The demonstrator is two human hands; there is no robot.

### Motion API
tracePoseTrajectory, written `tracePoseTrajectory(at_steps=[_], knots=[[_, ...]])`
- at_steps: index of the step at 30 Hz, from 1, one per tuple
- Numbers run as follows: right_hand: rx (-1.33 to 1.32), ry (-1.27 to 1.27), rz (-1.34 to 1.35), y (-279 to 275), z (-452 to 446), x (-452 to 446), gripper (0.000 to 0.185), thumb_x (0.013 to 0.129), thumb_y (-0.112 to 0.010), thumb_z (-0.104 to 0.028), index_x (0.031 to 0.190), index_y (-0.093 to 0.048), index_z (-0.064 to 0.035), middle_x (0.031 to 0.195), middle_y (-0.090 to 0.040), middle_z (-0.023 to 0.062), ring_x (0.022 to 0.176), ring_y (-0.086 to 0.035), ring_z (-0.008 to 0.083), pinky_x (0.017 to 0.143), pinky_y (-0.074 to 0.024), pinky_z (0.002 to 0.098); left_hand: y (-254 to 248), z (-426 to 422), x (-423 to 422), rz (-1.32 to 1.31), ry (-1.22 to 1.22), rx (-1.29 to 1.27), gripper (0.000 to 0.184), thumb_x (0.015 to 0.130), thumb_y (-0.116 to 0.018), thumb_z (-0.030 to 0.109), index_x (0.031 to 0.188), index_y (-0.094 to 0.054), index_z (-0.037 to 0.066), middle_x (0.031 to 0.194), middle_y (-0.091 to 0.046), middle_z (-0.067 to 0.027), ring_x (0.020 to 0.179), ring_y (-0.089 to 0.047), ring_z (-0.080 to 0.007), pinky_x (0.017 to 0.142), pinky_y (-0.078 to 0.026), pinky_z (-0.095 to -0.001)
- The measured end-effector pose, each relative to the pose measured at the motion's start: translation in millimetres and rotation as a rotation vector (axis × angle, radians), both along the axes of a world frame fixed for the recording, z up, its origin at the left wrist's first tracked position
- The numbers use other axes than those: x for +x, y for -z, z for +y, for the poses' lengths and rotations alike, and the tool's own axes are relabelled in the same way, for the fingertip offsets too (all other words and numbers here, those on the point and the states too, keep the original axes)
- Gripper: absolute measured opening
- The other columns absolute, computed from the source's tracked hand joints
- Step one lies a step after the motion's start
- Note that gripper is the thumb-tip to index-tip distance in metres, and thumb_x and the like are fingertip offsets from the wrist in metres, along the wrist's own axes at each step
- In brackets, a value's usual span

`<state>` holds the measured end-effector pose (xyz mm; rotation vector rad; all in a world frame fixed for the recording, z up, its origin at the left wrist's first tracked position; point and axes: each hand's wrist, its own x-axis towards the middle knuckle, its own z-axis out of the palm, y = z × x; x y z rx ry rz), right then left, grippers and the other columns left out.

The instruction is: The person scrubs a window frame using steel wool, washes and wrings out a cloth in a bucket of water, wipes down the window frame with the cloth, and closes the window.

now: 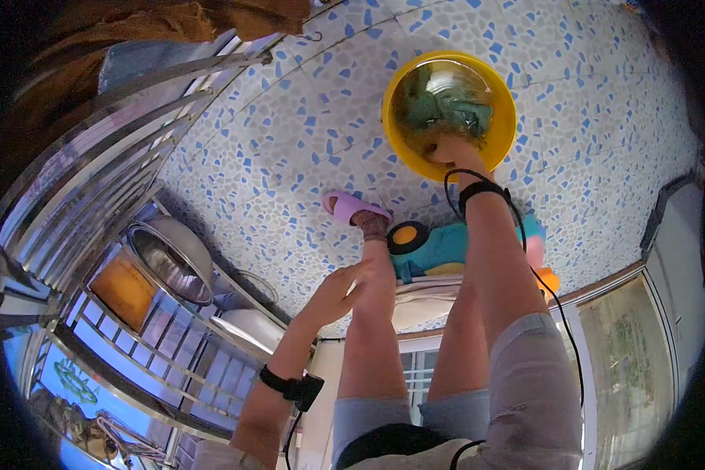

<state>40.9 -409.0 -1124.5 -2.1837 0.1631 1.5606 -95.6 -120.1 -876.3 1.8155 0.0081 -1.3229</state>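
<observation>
- Green cloth (471,116) in yellow bucket (508,117) water, not lifted out
- Right hand (460,152) inside near rim, can't tell fingers' state
- Left hand (335,296) at knee (377,286), fingers loosely spread

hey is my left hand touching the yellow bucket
Apart. The head view shows tiled floor between the left hand and the yellow bucket.

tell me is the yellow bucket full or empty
Not empty: green cloth lies in liquid inside the yellow bucket, the right hand reaching in; exact level, cannot tell.
</observation>
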Motion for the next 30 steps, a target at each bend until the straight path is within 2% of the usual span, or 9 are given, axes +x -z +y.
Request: tracePoseTrajectory(at_steps=[7,9,11,14,17,21,24,26,30], knots=[[-0.266,-0.081,-0.331,-6.4,-16.0,-24.8,0.031,0.077,-0.062,-0.020,0.105,-0.067,-0.0083,0.112,-0.061,0.0226,0.099,-0.063,0.0397,0.084,-0.0527,0.0469,-34.5,-21.3,24.5,-0.214,0.059,-0.053,0.043,0.096,-0.048,0.012,0.139,-0.042,0.008,0.125,-0.057,-0.0161,0.116,-0.054,-0.0298,0.101,-0.039,-0.0415],[-0.343,0.254,-0.671,-31.2,-22.2,-32.0,0.029,0.073,-0.067,-0.018,0.097,-0.062,-0.0023,0.096,-0.066,0.0217,0.090,-0.065,0.0369,0.081,-0.0525,0.0449,-52.3,-31.5,40.7,-0.171,-0.038,-0.064,0.043,0.097,-0.048,0.013,0.139,-0.042,0.008,0.125,-0.058,-0.0161,0.115,-0.055,-0.0294,0.099,-0.041,-0.0413],[-0.379,0.411,-0.602,-61.7,-33.1,-21.5,0.032,0.070,-0.068,-0.016,0.099,-0.063,-0.0037,0.092,-0.067,0.0202,0.090,-0.065,0.0357,0.080,-0.0528,0.0433,-64.5,-32.0,51.7,-0.133,-0.129,-0.079,0.042,0.097,-0.048,0.014,0.139,-0.042,0.009,0.125,-0.058,-0.0162,0.115,-0.056,-0.0291,0.098,-0.042,-0.0411],[-0.228,0.767,-0.368,-83.7,-54.2,-10.9,0.038,0.070,-0.070,-0.015,0.106,-0.063,-0.0041,0.089,-0.069,0.0164,0.090,-0.066,0.0335,0.078,-0.0522,0.0419,-74.9,-23.6,58.9,-0.192,0.020,0.071,0.041,0.097,-0.048,0.014,0.137,-0.045,0.009,0.120,-0.060,-0.0172,0.111,-0.058,-0.0302,0.095,-0.044,-0.0408],[0.077,0.696,-0.750,-93.0,-53.7,-4.7,0.038,0.071,-0.072,-0.014,0.107,-0.063,-0.0047,0.090,-0.069,0.0128,0.084,-0.068,0.0273,0.075,-0.0526,0.0369,-91.1,-17.7,65.4,-0.395,0.174,0.073,0.039,0.095,-0.050,0.014,0.133,-0.049,0.010,0.118,-0.060,-0.0187,0.108,-0.058,-0.0335,0.094,-0.045,-0.0415],[0.318,0.765,-0.713,-157.0,-43.1,20.4,0.045,0.067,-0.078,-0.024,0.104,-0.064,-0.0025,0.096,-0.068,0.0181,0.092,-0.066,0.0314,0.080,-0.0517,0.0382,-147.6,-28.6,95.4,-0.454,0.264,0.133,0.037,0.093,-0.051,0.013,0.130,-0.053,0.009,0.117,-0.061,-0.0189,0.105,-0.058,-0.0355,0.092,-0.045,-0.0430],[0.335,0.670,-0.609,-146.5,-49.6,17.5,0.047,0.070,-0.075,-0.006,0.113,-0.058,-0.0020,0.100,-0.066,0.0133,0.083,-0.065,0.0203,0.074,-0.0528,0.0336,-188.1,-35.0,115.8,-0.558,0.325,0.187,0.036,0.092,-0.052,0.014,0.127,-0.054,0.009,0.114,-0.062,-0.0171,0.101,-0.059,-0.0350,0.089,-0.046,-0.0443],[0.537,1.011,-0.512,-145.9,-46.3,12.4,0.056,0.066,-0.079,-0.011,0.114,-0.055,0.0041,0.101,-0.067,0.0142,0.086,-0.065,0.0272,0.078,-0.0523,0.0374,-213.5,-35.5,122.1,-0.661,0.279,0.156,0.035,0.090,-0.053,0.014,0.125,-0.056,0.009,0.110,-0.064,-0.0158,0.096,-0.060,-0.0350,0.087,-0.046,-0.0441],[0.721,1.249,-0.300,-215.7,-40.6,15.6,0.052,0.068,-0.076,-0.003,0.116,-0.057,0.0033,0.099,-0.067,0.0131,0.086,-0.065,0.0254,0.077,-0.0525,0.0378,-275.0,-31.9,128.1,-0.727,0.248,0.185,0.035,0.089,-0.054,0.015,0.124,-0.057,0.009,0.107,-0.065,-0.0153,0.095,-0.060,-0.0351,0.086,-0.047,-0.0440]])
